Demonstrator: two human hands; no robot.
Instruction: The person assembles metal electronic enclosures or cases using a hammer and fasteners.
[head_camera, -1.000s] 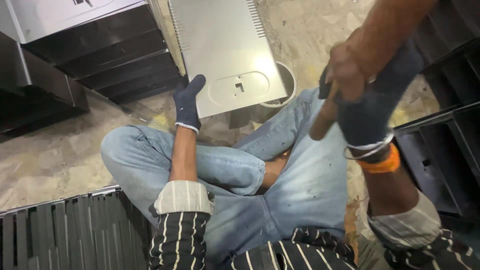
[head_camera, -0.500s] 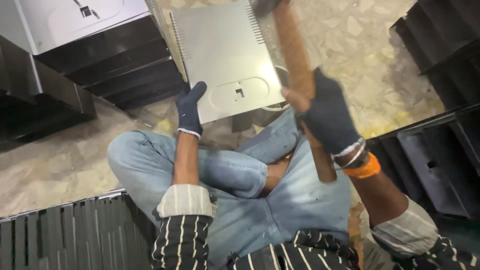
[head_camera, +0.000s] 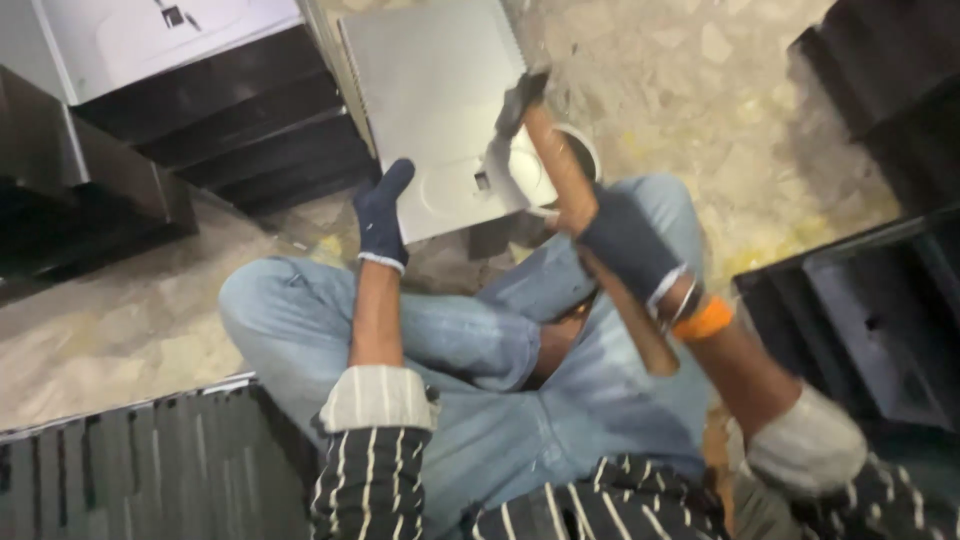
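A grey sheet-metal panel (head_camera: 430, 100) with a punched cut-out lies on the stone floor in front of my crossed legs in blue jeans. My left hand (head_camera: 380, 215), in a dark blue glove, presses flat on the panel's near left corner. My right hand (head_camera: 625, 245), also gloved, with an orange band at the wrist, grips the wooden handle of a hammer (head_camera: 570, 190). The hammer's dark head is down at the panel's right edge, beside a round white ring (head_camera: 585, 150) on the floor.
Stacks of black metal parts (head_camera: 230, 120) stand at the upper left, with a pale panel (head_camera: 150, 40) on top. More black trays (head_camera: 870, 300) sit on the right. A ribbed black stack (head_camera: 140, 470) lies at the lower left.
My right hand swung the hammer from raised high at the right down and forward onto the panel's right edge. The left hand stayed pressed on the panel.
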